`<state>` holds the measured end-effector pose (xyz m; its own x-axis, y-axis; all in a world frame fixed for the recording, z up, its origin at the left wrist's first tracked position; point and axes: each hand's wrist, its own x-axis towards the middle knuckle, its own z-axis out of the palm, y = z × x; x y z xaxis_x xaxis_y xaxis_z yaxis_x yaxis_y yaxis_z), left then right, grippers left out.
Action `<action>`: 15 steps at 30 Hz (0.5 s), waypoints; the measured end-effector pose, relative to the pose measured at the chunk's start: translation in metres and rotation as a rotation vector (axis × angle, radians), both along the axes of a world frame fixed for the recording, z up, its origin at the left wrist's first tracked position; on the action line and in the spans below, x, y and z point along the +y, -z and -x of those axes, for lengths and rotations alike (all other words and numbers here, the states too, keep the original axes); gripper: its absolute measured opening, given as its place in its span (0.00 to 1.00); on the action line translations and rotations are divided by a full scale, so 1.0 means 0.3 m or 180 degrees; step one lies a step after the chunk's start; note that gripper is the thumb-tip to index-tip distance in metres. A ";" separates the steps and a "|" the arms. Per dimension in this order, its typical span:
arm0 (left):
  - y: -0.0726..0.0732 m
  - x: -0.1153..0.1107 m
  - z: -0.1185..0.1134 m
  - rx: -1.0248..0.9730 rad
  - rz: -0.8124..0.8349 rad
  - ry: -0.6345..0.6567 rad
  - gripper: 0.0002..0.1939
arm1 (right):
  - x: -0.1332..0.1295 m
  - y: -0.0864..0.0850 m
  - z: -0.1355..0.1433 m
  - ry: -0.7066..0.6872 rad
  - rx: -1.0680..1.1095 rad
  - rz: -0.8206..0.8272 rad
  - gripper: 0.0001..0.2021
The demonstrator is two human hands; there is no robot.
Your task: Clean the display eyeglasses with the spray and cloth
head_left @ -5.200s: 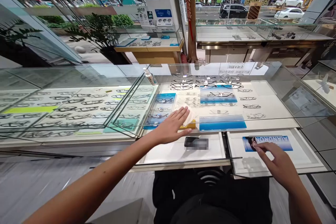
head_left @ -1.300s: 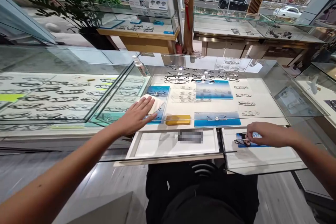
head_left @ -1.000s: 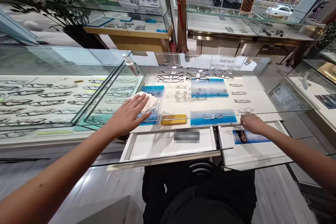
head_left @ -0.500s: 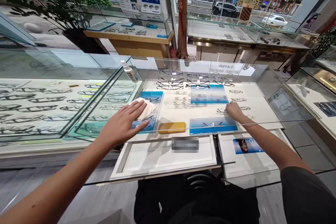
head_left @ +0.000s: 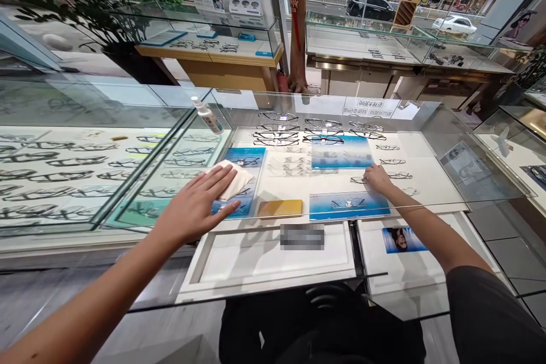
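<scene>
The left hand point(head_left: 194, 199) lay palm down with fingers extended, resting loosely over a folded white cloth point(head_left: 235, 183) on the glass top of the bench point(head_left: 430, 179), above a blue card point(head_left: 257, 156) bearing spectacles. The right hand point(head_left: 379, 180) reached in between an upper blue card point(head_left: 360, 162) and a lower blue card point(head_left: 373, 210); its bent fingertips met the right end of a pair of eyeglasses point(head_left: 358, 180), though whether they pinched or had let go could not be told. Those eyeglasses sat over the white display floor, between the two cards. A yellow case point(head_left: 280, 208) lay left of the lower card, and a spray bottle point(head_left: 207, 116) stood beyond the cloth.
</scene>
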<state>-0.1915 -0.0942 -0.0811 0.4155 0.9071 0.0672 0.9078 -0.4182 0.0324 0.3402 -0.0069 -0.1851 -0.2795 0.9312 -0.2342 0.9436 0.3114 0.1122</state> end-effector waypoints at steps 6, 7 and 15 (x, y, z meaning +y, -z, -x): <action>0.012 0.007 0.005 -0.0043 -0.0118 0.0030 0.44 | -0.024 -0.047 0.038 0.0135 -0.0012 0.0024 0.17; 0.018 0.010 0.007 -0.0057 -0.0138 0.0037 0.44 | -0.032 -0.059 0.047 0.0162 -0.0016 0.0014 0.17; 0.052 0.024 0.022 -0.0177 -0.0300 0.0090 0.41 | -0.192 -0.184 0.099 0.0204 0.0026 0.0202 0.15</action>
